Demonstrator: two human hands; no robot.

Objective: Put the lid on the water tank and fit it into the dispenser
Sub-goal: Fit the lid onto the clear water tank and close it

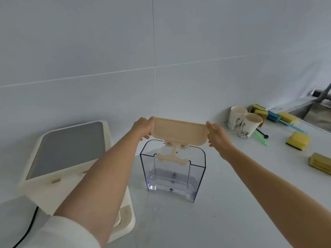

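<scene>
A clear plastic water tank (pixel 197 174) stands upright and open on the white counter, in the middle of the view. Just above its far rim I hold the beige lid (pixel 180 130), tilted with its underside toward me. My left hand (pixel 143 128) grips the lid's left end and my right hand (pixel 217 136) grips its right end. A beige handle piece (pixel 172 158) hangs from the lid into the tank's open top. The cream dispenser (pixel 68 154), with a grey top panel, stands to the left of the tank, partly behind my left forearm.
Two paper cups (pixel 244 125) stand at the back right. Several yellow sponges (pixel 298 140), a green tool (pixel 260 137) and a blue brush (pixel 279 118) lie beyond them, near a steel sink (pixel 317 113). A black cable (pixel 29 228) runs from the dispenser at the lower left.
</scene>
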